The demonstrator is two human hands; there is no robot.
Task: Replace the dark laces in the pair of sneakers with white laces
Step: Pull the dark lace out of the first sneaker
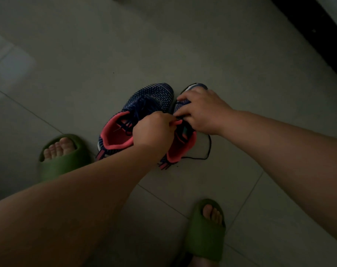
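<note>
Two navy knit sneakers with pink linings stand side by side on the tiled floor. The left sneaker (144, 105) still carries its dark laces (138, 110). My left hand (154, 130) pinches the pink tongue of the right sneaker (180, 145). My right hand (202, 110) lies over that shoe's front, fingers curled at the lacing; what they hold is hidden. A loose dark lace (208, 149) trails from the right sneaker onto the floor. No white laces are in view.
My feet wear green slides, one at the left (63, 157) close to the left sneaker, one at the lower right (208, 228). A dark baseboard (318, 41) runs along the top right. The light is dim.
</note>
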